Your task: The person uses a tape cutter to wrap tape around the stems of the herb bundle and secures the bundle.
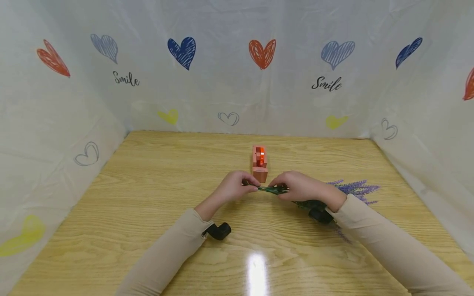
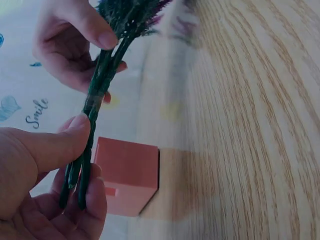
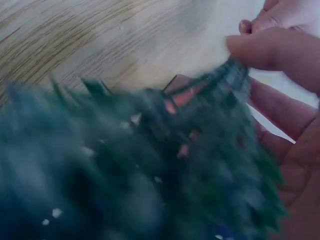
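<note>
A bunch of lavender with purple flower heads (image 1: 357, 189) lies out to the right, its green stems (image 2: 103, 75) gathered together and pointing left. My left hand (image 1: 234, 184) pinches the stems near their cut ends, thumb on one side and fingers on the other. Higher up, just below the leaves (image 3: 125, 165), my right hand (image 1: 301, 186) grips the same bunch between thumb and fingers. Between the two hands, a shiny band of clear tape (image 2: 92, 104) wraps the stems. The right forearm hides part of the flowers in the head view.
Just beyond the hands stands a pink tape dispenser (image 1: 260, 176) with a red roll core (image 1: 262, 155). The wooden table (image 1: 159, 164) meets white sheeting (image 1: 222, 90) printed with hearts at the back and both sides. A black wrist mount (image 1: 219, 231) sticks out from the left sleeve.
</note>
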The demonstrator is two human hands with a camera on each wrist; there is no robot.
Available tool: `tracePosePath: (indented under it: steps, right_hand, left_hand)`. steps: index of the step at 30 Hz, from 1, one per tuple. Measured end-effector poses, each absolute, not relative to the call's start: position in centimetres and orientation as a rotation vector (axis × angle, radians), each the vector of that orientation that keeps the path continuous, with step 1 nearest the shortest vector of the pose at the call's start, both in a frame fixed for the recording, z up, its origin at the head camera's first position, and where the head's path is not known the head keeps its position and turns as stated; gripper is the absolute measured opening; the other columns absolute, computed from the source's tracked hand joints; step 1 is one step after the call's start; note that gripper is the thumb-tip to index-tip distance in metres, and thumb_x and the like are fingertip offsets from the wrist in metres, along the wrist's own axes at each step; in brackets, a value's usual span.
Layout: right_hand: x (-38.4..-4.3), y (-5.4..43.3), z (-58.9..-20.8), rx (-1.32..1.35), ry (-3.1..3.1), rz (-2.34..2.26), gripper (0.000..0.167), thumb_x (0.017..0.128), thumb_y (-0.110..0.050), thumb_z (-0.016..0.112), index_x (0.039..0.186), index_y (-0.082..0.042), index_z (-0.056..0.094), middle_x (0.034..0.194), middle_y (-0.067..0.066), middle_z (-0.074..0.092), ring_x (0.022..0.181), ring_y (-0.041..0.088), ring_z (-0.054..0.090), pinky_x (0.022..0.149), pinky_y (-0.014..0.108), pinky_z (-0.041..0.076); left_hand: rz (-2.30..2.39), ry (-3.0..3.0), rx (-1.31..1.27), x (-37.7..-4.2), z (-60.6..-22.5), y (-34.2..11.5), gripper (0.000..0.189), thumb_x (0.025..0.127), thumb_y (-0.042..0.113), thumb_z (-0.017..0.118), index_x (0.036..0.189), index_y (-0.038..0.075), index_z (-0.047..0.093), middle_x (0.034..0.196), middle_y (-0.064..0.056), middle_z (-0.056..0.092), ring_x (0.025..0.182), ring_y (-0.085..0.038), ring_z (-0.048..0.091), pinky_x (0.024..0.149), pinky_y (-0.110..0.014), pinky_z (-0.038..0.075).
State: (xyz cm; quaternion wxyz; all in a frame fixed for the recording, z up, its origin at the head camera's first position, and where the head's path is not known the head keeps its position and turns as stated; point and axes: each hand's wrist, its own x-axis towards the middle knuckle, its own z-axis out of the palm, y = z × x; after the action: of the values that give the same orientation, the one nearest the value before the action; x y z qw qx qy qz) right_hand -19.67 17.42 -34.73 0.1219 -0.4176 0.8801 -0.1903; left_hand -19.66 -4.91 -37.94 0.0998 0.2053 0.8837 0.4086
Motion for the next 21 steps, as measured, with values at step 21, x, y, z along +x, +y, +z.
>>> tracePosePath:
  steps: [21]
  right_hand:
    - [-20.18, 17.32, -35.7, -1.215, 2.68, -0.521, 0.028, 0.081, -0.001, 0.068, 0.109, -0.004, 0.064, 0.104, 0.008, 0.064, 0.091, 0.022, 0.06, 0.076, 0.04, 0.049]
  left_hand:
    - [1.164, 2.64, 0.644, -19.97, -38.02, -4.85, 0.011, 0.087, 0.015, 0.067, 0.096, 0.011, 0.073, 0.089, 0.004, 0.065, 0.083, -0.011, 0.058, 0.074, -0.027, 0.047]
